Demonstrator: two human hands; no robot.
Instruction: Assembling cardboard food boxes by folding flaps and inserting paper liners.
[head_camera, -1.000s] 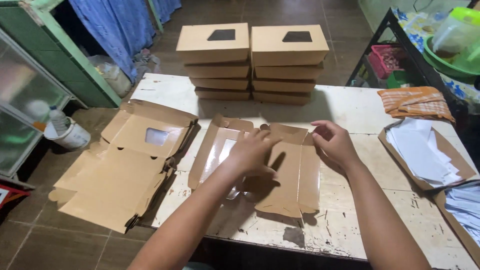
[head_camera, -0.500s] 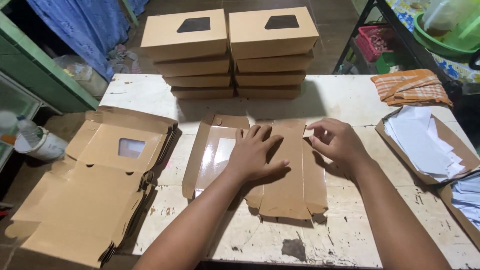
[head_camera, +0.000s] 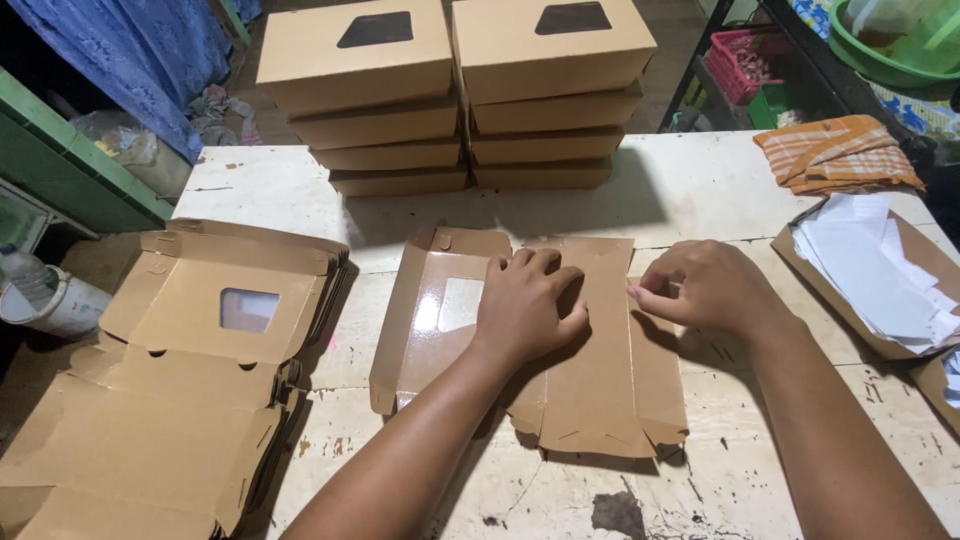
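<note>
Head view: worn white painted table (head_camera: 700, 200), blue curtain (head_camera: 130, 60) behind. Left hand (head_camera: 525, 305) flat, fingers spread on unfolded brown cardboard box blank (head_camera: 600, 380); right hand (head_camera: 705, 290) pinching its edge. Camera closer than 0.5 s ago

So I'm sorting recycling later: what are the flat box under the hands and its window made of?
The flat box looks like thin brown cardboard with a matte finish: sharp creases, die-cut tabs. Its window seems a clear plastic film, since it shines pale under the light. The left hand presses on it; the right hand holds its edge.
</note>
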